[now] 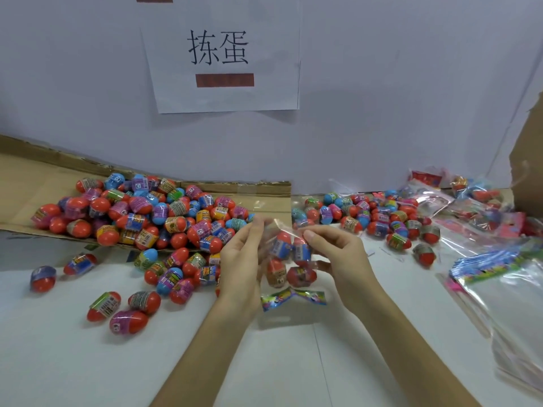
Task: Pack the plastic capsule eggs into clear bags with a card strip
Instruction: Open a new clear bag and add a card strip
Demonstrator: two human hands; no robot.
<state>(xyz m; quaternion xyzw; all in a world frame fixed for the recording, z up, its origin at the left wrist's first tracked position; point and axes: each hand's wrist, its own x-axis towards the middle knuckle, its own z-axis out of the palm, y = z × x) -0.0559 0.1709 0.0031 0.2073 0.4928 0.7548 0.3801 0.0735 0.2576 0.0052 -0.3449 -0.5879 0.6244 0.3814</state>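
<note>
At the centre of the frame, your left hand (242, 259) and right hand (338, 254) each pinch the top edge of a clear bag (282, 230), fingers curled on the film. Four capsule eggs (301, 276) hang inside it, above the card strip (293, 298) at its bottom. Keeping both pinches level should let the mouth close flat with no egg slipping out. More loose eggs (141, 212) lie heaped on cardboard (29, 177) at middle left. The empty bags (514, 304) are stacked at lower right.

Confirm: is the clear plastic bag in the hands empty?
No, red plastic capsule eggs sit in the bag held by the left hand and right hand.
</note>
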